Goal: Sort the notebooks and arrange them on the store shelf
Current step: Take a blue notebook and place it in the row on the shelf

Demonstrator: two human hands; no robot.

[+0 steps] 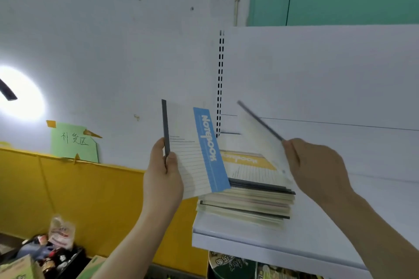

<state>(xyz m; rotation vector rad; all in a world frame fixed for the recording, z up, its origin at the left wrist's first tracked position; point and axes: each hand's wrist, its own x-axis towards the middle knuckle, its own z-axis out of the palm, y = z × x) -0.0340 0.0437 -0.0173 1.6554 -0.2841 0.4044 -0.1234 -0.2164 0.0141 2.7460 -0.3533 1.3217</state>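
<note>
My left hand (163, 172) grips a notebook with a blue title band (195, 149) by its dark spine, upright, left of the shelf. My right hand (317, 165) holds a second, blurred white notebook (260, 138) with a dark spine, tilted over the stack. A stack of several notebooks (247, 199) lies flat at the left end of the white shelf (340, 222). The top one has a yellow title band (247, 161).
A slotted upright (220, 84) rises behind the stack. A green paper sign (74, 142) is taped to the wall above a yellow panel (68, 188). Boxes and packaged goods (45, 253) sit on the floor at lower left; more goods under the shelf (238, 265).
</note>
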